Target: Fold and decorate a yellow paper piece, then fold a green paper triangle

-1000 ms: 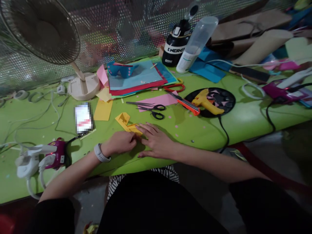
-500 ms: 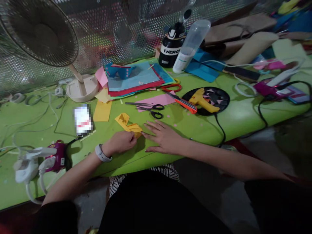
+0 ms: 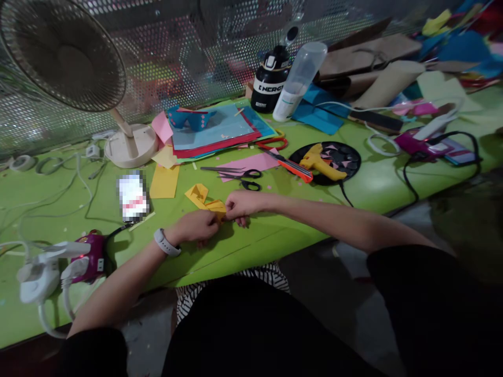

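Right hand (image 3: 240,204) pinches folded yellow paper (image 3: 214,205); left hand (image 3: 196,226) curled against it, can't tell its grip; uneven pulling might tear it.

A: Table (image 3: 236,254) surface?
B: Green, smooth, low sheen, clearest at right along the near edge.
A: Folded strip (image 3: 215,206) near that edge?
B: Matt yellow paper, crisply creased.
A: Scissors (image 3: 244,176) behind it?
B: Handles black, look like smooth plastic; blades dark metal, dull.
A: Farther toward the right edge?
B: Hot glue gun (image 3: 322,164), yellow plastic, faintly glossy, on a smooth black dish (image 3: 356,165).
A: Far edge?
B: Squeeze bottle (image 3: 303,70), smooth translucent plastic. Fan base (image 3: 142,149), matt beige plastic by look. Panel (image 3: 168,65) beyond: perforated, looks metallic.
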`<state>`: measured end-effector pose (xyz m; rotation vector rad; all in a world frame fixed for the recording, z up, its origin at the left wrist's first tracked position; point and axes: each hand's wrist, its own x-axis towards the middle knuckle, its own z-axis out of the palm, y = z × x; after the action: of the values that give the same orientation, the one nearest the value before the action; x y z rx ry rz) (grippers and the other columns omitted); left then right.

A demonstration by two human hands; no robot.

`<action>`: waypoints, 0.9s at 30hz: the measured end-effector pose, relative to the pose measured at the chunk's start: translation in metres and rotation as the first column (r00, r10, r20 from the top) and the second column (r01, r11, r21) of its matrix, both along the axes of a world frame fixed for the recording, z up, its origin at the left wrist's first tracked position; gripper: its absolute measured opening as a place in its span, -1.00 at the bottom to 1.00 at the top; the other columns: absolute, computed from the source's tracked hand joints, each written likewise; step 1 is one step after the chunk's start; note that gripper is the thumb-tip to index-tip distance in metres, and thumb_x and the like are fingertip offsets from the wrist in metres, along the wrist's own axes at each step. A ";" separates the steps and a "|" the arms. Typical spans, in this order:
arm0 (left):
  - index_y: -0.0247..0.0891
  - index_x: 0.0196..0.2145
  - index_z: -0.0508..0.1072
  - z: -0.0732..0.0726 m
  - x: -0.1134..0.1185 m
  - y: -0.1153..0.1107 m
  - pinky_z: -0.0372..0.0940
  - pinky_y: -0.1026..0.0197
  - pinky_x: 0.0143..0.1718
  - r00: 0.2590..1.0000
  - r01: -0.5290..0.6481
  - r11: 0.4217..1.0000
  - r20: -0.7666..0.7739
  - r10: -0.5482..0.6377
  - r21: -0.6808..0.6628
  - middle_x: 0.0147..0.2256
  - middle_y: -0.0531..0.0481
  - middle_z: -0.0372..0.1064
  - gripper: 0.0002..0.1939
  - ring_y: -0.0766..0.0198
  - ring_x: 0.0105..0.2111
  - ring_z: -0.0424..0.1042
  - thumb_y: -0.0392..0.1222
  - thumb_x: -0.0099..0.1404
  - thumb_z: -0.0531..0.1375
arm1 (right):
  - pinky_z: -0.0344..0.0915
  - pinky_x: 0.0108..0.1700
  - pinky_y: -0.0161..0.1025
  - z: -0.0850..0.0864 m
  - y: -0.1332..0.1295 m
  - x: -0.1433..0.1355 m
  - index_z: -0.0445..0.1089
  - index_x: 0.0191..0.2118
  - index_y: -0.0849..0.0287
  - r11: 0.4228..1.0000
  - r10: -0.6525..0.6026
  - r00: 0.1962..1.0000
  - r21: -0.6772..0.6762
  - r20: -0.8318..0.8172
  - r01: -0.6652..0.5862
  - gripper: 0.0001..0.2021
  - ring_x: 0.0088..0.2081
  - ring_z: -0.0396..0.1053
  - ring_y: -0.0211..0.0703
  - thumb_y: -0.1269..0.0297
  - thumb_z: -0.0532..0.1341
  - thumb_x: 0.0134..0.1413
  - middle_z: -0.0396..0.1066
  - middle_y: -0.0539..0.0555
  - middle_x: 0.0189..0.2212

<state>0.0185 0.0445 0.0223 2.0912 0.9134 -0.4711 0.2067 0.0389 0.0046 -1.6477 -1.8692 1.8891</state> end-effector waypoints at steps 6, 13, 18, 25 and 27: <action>-0.24 -0.44 0.30 0.001 0.001 0.002 0.24 0.28 -0.54 1.000 -0.013 0.997 -0.011 0.012 -0.074 -0.63 0.03 0.40 -0.81 0.29 -0.67 0.37 -0.17 0.26 -0.04 | 0.37 -0.49 -0.36 -0.001 0.001 0.005 0.31 -0.54 0.24 0.998 -0.017 1.000 -0.054 -0.005 0.017 -0.76 -0.62 0.40 -0.32 0.31 0.32 0.04 0.38 -0.06 -0.71; -0.23 -0.43 0.28 0.002 0.000 0.000 0.22 0.29 -0.57 0.999 -0.047 0.995 0.018 0.049 -0.093 -0.65 0.06 0.37 -0.86 0.29 -0.68 0.37 -0.19 0.23 -0.01 | 0.40 -0.47 -0.31 -0.019 0.010 0.022 0.35 -0.52 0.25 0.999 0.010 0.999 -0.053 -0.034 -0.012 -0.66 -0.57 0.47 -0.22 0.08 0.41 -0.10 0.45 0.01 -0.65; -0.21 -0.43 0.25 -0.002 -0.002 -0.001 0.20 0.30 -0.60 0.997 -0.066 0.993 0.032 0.069 -0.093 -0.66 0.06 0.37 -0.87 0.28 -0.69 0.36 -0.18 0.25 0.00 | 0.38 -0.48 -0.33 -0.020 0.014 0.036 0.34 -0.55 0.25 0.999 0.005 1.000 -0.037 -0.026 -0.006 -0.53 -0.56 0.47 -0.22 -0.07 0.45 -0.28 0.46 0.03 -0.64; -0.22 -0.45 0.22 -0.001 0.000 0.006 0.28 0.30 -0.57 0.995 -0.089 0.955 0.014 0.097 -0.282 -0.69 0.08 0.36 -0.86 0.28 -0.66 0.41 -0.24 0.29 0.00 | 0.34 -0.47 -0.33 -0.010 0.012 0.018 0.30 -0.55 0.23 0.997 0.077 0.997 -0.004 0.019 -0.077 -0.56 -0.59 0.43 -0.27 -0.06 0.39 -0.13 0.42 0.00 -0.66; -0.23 -0.43 0.22 -0.001 0.001 0.007 0.31 0.30 -0.56 0.990 -0.129 0.920 0.009 0.142 -0.370 -0.67 0.07 0.39 -0.86 0.30 -0.66 0.43 -0.23 0.30 0.02 | 0.36 -0.46 -0.31 -0.010 0.013 0.012 0.30 -0.56 0.23 0.995 0.100 0.994 -0.021 0.053 -0.099 -0.58 -0.60 0.42 -0.27 -0.01 0.40 -0.11 0.41 -0.02 -0.68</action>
<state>0.0199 0.0517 0.0215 1.6785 0.8673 -0.4885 0.2190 0.0517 -0.0053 -1.6577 -1.9964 1.9220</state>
